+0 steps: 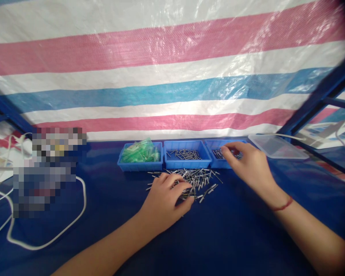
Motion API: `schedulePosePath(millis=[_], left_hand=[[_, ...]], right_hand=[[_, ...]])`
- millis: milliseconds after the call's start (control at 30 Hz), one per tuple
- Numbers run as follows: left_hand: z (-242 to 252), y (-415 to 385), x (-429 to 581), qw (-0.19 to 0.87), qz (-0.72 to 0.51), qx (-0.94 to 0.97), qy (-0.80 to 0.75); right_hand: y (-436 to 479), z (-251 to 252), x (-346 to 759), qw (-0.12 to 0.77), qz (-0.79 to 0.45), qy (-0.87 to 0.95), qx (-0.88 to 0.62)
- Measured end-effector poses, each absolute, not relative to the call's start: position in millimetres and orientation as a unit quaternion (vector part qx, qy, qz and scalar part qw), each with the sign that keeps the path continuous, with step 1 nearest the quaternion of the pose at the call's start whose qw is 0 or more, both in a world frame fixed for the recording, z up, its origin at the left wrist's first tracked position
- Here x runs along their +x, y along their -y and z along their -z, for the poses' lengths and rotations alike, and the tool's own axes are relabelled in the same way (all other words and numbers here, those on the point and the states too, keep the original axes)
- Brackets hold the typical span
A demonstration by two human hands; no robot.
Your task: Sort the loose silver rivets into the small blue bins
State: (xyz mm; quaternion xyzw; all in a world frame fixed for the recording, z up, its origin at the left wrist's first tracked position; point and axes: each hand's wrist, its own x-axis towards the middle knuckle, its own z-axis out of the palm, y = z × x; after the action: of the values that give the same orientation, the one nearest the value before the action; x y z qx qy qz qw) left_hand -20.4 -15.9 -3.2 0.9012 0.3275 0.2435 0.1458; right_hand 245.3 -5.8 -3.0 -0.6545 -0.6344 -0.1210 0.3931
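Observation:
A loose pile of small metal rivets [197, 178] lies on the dark blue table cover in front of three small blue trays. My left hand [165, 199] rests on the near left part of the pile, fingers curled down onto the rivets. My right hand [247, 163] reaches over the right blue tray [215, 146], fingers bent into it among the rivets there. The middle blue tray [186, 154] holds several rivets. The left blue tray [139, 156] holds green plastic pieces. A red string circles my right wrist.
A clear plastic lid [277, 147] lies to the right of the trays. A white cable [60, 228] loops over the table at left beside a blurred-out area. A striped pink, white and blue tarp hangs behind. Blue frame bars stand at right.

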Motion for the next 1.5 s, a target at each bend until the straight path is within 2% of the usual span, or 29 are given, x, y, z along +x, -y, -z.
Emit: schedulePosePath(millis=[133, 567, 733, 867, 1167, 1300, 1500], left_hand=[[10.7, 15.4, -21.8, 0.094, -0.167, 0.931, -0.310], [11.0, 9.8, -17.7, 0.069, -0.191, 0.932, -0.299], [8.4, 8.6, -17.0, 0.111, -0.229, 0.902, -0.348], [5.9, 7.1, -18.0, 0.138, -0.246, 0.885, -0.370], [3.1, 10.9, -14.1, 0.264, -0.358, 0.829, -0.340], [6.2, 11.5, -13.7, 0.312, -0.400, 0.776, -0.375], [10.1, 8.5, -13.8, 0.373, -0.405, 0.723, -0.418]], right_hand=[[-4.1, 14.8, 258.6, 0.307, 0.186, 0.652, -0.667], [18.6, 1.6, 211.5, 0.360, 0.087, 0.743, -0.557], [31.7, -3.5, 190.6, 0.382, -0.026, 0.781, -0.493], [39.2, -3.3, 178.1, 0.362, -0.130, 0.805, -0.451], [40.2, 2.2, 168.7, 0.365, -0.231, 0.780, -0.454], [40.7, 1.1, 168.8, 0.354, -0.272, 0.771, -0.455], [42.2, 1.6, 167.2, 0.358, -0.321, 0.742, -0.467]])
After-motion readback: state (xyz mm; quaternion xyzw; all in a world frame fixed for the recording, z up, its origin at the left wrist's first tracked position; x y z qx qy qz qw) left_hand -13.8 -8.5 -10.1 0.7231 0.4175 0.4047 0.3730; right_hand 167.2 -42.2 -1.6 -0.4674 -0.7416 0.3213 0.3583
